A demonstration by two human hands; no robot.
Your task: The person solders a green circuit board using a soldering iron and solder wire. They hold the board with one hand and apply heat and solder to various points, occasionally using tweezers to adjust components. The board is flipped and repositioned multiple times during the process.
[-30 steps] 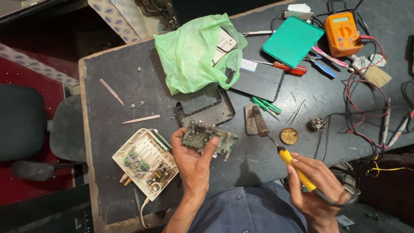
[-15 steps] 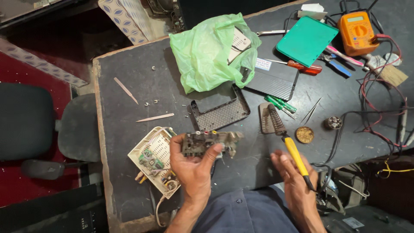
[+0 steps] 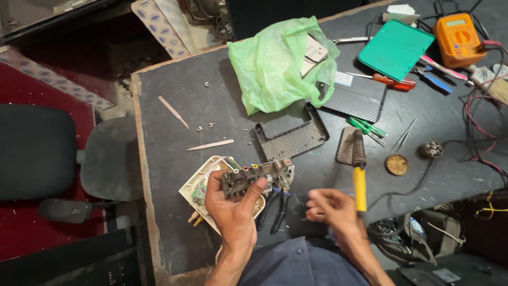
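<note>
From my remote view, I record two bare hands, the left hand and the right hand, both ungloved, without rings or a watch. Forearms are uncovered. The torso wears a dark blue-grey garment, its fabric plain and creased.

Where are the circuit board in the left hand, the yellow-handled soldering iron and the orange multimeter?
circuit board (image 3: 254, 177), head view, on its upper face above the thumb.
yellow-handled soldering iron (image 3: 360, 188), head view, on the yellow handle.
orange multimeter (image 3: 458, 33), head view, near the dial.
</note>
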